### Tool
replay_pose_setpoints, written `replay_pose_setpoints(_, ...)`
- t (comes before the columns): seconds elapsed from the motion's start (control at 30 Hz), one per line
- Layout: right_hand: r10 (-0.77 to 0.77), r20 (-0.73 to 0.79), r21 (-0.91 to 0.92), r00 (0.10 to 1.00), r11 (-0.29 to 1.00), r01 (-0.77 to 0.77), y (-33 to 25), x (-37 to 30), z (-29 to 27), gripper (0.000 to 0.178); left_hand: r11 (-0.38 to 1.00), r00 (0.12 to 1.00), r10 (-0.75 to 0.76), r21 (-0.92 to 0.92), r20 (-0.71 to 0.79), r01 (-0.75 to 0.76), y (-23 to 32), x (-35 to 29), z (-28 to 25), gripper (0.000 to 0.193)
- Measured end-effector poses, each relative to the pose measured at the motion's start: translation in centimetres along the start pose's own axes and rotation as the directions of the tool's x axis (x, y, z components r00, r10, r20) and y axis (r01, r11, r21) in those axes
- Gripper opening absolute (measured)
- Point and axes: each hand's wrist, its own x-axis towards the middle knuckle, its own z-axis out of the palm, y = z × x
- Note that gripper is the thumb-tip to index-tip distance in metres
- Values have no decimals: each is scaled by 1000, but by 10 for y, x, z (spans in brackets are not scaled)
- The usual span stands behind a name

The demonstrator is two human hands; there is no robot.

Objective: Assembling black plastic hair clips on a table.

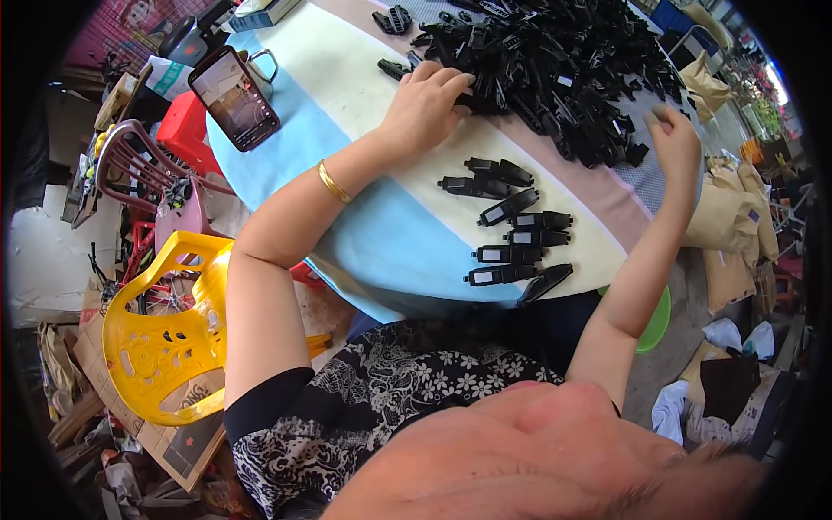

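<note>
A large heap of black plastic clip-like parts (pixel 555 78) covers the far right of the table. My left hand (pixel 425 106) is at the heap's left edge, fingers bent down over a black part (pixel 482 106) that shows beside its fingertips. Past the heap's right edge, my right hand (pixel 676 147) is raised with its fingers curled in; whatever they may hold is hidden. Between my arms, several long black parts (pixel 507 254) lie in a loose column near the table's front edge, some with a pale rectangle on top.
A striped cloth covers the table (pixel 347 217). A phone (pixel 234 97) leans against a mug (pixel 262 66) at the left. Beside the table stand a yellow plastic chair (pixel 160 347) and a pink chair (pixel 139 165). Brown paper sacks (pixel 728 212) stand on the right.
</note>
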Motion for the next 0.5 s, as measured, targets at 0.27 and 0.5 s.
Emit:
replay_pose_setpoints(0.27,271,443,-349,855,930,-114,0,-6,2,33,996,987,59,64,149,-69,-1,-8,0,29)
replay_pose_setpoints(0.5,93,144,-50,985,995,-86,-27,-15,-10,22,942,959,120,-335,257,-28,19,-10,-4,20)
